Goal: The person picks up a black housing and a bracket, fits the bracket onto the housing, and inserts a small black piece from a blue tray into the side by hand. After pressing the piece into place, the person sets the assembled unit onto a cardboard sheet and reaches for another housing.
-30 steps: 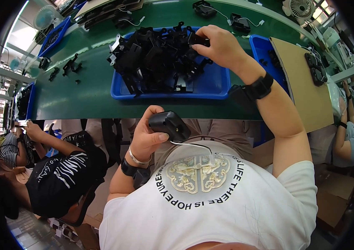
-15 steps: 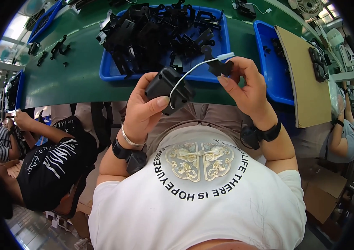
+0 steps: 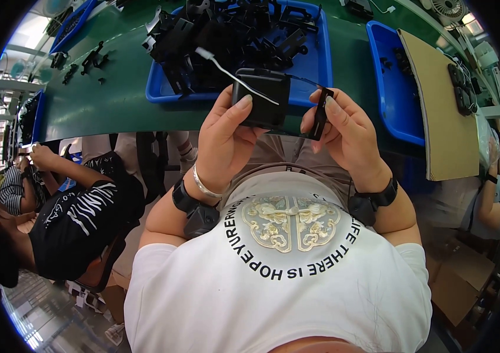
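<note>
My left hand [image 3: 229,129] grips a black plastic box-shaped device [image 3: 270,109] by its left side, thumb on top. A white cable [image 3: 232,75] with a white plug lies across the device, its plug end sticking out toward the far left. Just to the right, my right hand [image 3: 344,129] pinches a thin black bracket [image 3: 320,115] between thumb and fingers, turned edge-on. A narrow gap shows between device and bracket. Beyond both hands, a blue tray [image 3: 162,97] holds a heap of black brackets [image 3: 203,41].
On the right, a second blue tray [image 3: 400,126] stands beside an upright cardboard sheet [image 3: 438,106]. Small black parts [image 3: 91,62] lie on the green table [image 3: 85,109] at left. A co-worker in a black shirt [image 3: 76,229] sits to the left.
The device has turned, and the cable's plug now points far left instead of right. My right hand has come lower, and its bracket has been turned edge-on.
</note>
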`<control>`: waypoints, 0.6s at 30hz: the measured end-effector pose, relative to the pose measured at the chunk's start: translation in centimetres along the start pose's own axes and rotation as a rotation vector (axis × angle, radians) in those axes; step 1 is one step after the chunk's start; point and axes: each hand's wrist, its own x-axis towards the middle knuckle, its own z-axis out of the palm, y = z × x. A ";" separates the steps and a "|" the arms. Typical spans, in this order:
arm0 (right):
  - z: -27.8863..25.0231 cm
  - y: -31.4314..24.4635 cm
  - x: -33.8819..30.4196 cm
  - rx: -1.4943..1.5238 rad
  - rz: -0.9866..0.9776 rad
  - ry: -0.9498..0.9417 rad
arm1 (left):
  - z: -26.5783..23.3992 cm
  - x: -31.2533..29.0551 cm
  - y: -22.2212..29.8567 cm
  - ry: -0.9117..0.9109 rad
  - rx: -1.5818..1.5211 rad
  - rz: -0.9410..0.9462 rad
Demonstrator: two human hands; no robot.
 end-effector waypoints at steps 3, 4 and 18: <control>0.2 0.2 0.0 -0.165 -0.025 0.069 | 0.4 -0.1 -0.3 -0.012 0.040 -0.009; 0.2 0.2 -0.1 -0.164 -0.027 0.069 | 0.2 -0.1 -0.5 -0.013 0.058 0.013; -0.5 1.1 -0.1 -0.230 -0.050 0.009 | 0.1 0.0 -1.4 -0.026 0.147 0.043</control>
